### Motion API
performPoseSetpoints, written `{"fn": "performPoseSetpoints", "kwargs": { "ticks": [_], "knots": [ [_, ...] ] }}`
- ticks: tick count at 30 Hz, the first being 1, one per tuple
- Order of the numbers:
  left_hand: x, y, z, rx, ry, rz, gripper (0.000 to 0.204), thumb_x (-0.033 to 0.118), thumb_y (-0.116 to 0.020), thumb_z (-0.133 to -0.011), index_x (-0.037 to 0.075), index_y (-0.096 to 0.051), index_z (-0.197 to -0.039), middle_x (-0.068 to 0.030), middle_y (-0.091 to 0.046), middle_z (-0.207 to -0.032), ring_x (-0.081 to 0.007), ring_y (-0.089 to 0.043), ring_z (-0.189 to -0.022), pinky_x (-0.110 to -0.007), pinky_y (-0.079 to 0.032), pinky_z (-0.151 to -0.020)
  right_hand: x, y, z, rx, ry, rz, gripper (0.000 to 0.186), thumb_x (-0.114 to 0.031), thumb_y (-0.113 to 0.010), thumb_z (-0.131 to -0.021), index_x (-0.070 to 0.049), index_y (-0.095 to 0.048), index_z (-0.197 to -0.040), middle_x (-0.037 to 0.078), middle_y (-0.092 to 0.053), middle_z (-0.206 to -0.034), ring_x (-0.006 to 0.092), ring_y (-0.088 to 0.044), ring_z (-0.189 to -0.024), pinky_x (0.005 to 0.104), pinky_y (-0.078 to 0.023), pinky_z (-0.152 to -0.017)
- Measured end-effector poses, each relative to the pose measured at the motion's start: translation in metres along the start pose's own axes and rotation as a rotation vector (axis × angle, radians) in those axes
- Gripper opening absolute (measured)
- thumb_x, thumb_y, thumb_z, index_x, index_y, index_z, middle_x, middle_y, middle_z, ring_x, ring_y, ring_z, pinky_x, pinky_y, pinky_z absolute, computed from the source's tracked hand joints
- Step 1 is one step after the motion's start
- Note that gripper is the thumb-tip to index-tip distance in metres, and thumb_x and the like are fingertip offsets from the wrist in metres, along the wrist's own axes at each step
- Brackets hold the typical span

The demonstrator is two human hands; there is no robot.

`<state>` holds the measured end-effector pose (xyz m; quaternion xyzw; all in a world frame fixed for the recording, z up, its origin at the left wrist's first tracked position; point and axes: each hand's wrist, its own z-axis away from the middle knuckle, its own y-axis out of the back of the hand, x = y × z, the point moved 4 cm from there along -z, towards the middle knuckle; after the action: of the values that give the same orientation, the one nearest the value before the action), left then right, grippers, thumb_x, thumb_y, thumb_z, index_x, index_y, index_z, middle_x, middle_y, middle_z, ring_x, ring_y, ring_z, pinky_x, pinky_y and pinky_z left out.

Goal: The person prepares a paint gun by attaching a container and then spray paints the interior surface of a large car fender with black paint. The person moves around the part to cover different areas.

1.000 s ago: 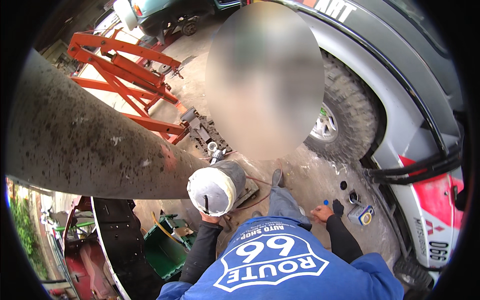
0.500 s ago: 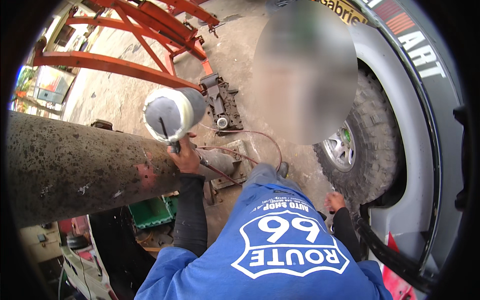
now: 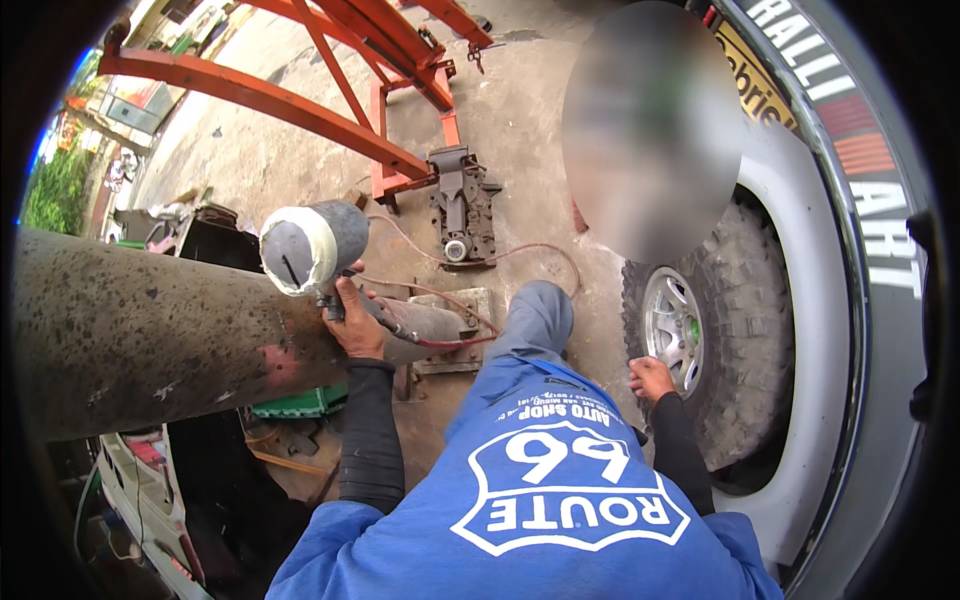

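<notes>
My left hand [image 3: 355, 325] is closed around the handle of a spray gun [image 3: 328, 300]. On top of the gun sits a large grey paint cup [image 3: 335, 232], its lid edge wrapped in pale tape and a dark slot in the lid. From the grip a red air hose [image 3: 450, 342] runs off past a column base. Beside the wheel, my right hand [image 3: 652, 378] has its fingers curled in; what they hold, if anything, cannot be made out. The silver rim [image 3: 672, 325] and knobbly tyre [image 3: 745, 340] are just past it.
A thick speckled column [image 3: 150, 335] lies across the left side. Ahead stands an orange engine hoist [image 3: 270, 105] near a rusty metal part [image 3: 463, 210]. The grey vehicle body [image 3: 835, 300] borders the right. A green crate [image 3: 300, 402] is below the column. A blurred patch hides the upper right.
The whole view has shifted, and the hoist sits farther right and higher. One of my legs is further forward. My right hand has come up alongside the rim; the left still grips the spray gun.
</notes>
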<state>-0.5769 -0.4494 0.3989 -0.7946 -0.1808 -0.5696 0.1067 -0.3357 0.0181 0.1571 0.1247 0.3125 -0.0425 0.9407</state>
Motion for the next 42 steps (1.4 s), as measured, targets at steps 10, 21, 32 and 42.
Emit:
{"fn": "performPoseSetpoints", "kwargs": {
  "ticks": [10, 21, 32, 42],
  "knots": [
    [-0.067, 0.0, 0.015, 0.228, 0.272, -0.423, 0.017, 0.017, -0.059, -0.094, 0.004, -0.062, -0.104, -0.0085, -0.067, -0.091, -0.0187, -0.062, -0.081, -0.035, -0.049, -0.073, -0.128, 0.027, -0.101, -0.16, 0.175, 0.173, 0.02, -0.024, -0.066, -0.091, -0.004, -0.064, -0.095, 0.006, -0.065, -0.073, 0.015, -0.063, -0.057, 0.0282, -0.047, -0.045],
    [-0.094, -0.043, 0.028, 0.274, 0.2, -0.311, 0.042, 0.014, -0.066, -0.089, -0.008, -0.055, -0.123, -0.0216, -0.062, -0.121, -0.0311, -0.059, -0.114, -0.037, -0.043, -0.098, -0.286, 0.03, -0.212, -0.238, 0.165, 0.475, 0.025, -0.026, -0.063, -0.092, -0.002, -0.064, -0.101, 0.006, -0.065, -0.078, 0.0152, -0.064, -0.058, 0.0286, -0.048, -0.046],
    [-0.092, -0.077, 0.058, 0.54, 0.343, -0.395, 0.043, 0.017, -0.066, -0.088, -0.008, -0.057, -0.123, -0.0215, -0.062, -0.12, -0.0312, -0.059, -0.112, -0.038, -0.043, -0.099, -0.393, -0.079, -0.31, -0.602, 0.147, 0.812, 0.03, -0.031, -0.062, -0.091, -0.002, -0.063, -0.097, 0.008, -0.066, -0.081, 0.0183, -0.067, -0.065, 0.0313, -0.051, -0.05],
    [-0.072, -0.132, 0.008, 0.838, 0.43, -0.373, 0.039, 0.027, -0.065, -0.094, -0.003, -0.06, -0.117, -0.0035, -0.062, -0.089, -0.0106, -0.055, -0.07, -0.026, -0.046, -0.063, -0.509, -0.081, -0.432, -0.587, 0.066, 0.91, 0.029, -0.031, -0.06, -0.092, -0.007, -0.061, -0.106, 0.007, -0.066, -0.084, 0.0176, -0.067, -0.065, 0.034, -0.053, -0.049]
  ]
}}
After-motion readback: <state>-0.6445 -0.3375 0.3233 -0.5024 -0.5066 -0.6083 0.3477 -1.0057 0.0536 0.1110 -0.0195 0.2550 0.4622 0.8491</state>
